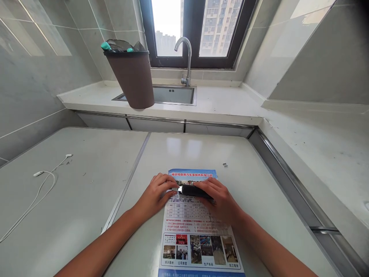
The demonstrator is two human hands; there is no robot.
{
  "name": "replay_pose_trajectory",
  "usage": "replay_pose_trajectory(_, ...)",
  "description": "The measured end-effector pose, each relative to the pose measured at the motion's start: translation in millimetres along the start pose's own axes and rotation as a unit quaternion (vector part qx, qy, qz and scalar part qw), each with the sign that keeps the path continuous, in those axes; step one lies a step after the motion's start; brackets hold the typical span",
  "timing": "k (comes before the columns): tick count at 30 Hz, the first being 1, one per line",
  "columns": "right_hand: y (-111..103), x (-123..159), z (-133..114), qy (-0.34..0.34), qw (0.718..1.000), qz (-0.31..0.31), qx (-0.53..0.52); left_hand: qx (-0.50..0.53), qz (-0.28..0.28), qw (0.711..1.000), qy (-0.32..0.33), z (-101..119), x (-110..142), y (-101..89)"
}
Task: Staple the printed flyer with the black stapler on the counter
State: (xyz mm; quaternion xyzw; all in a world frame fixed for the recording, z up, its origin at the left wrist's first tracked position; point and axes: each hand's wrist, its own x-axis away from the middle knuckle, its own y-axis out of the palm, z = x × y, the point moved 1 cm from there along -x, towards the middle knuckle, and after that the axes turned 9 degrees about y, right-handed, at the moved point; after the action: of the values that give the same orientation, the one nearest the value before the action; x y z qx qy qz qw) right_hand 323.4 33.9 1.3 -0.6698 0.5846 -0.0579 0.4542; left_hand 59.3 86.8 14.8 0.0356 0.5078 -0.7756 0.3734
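A black stapler [191, 190] with a bright metal end lies crosswise above a printed flyer [198, 211]. My right hand [217, 196] is closed around its right part, fingers over the top. At the left, my left hand [158, 191] pinches at the metal end with thumb and fingertips; a small pale or silvery bit shows there, too small to make out. The flyer lies flat under both hands, with a blue top edge, red headings, a table and several photos. Two small grey pieces like staple strips [225, 165] rest beyond my right hand.
A white cable [53, 181] lies on the left panel of the white tabletop [95, 200], past a seam. Behind, a brown bin [132, 80] stands by the sink [175, 96] and faucet [188, 57]. A white counter [314, 146] runs along the right.
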Motion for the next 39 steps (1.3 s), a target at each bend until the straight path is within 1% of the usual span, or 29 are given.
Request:
replay_pose_trajectory(14, -1.2, 0.7, 0.9, 0.027, 0.999, -0.015, -0.018, 0.007, -0.017, 1.000, -0.023, 1.4, -0.9, 1.0)
replay_pose_trajectory(30, -0.2, 1.2, 2.8, 0.037, 0.999, -0.011, -0.020, 0.016, 0.012, 0.999, -0.042, -3.8, 0.4, -2.6)
replay_pose_trajectory(39, -3.3, 1.6, 2.4, 0.054, 0.998, -0.011, -0.032, 0.002, 0.018, 0.999, -0.042, -4.6, 0.5, -7.1)
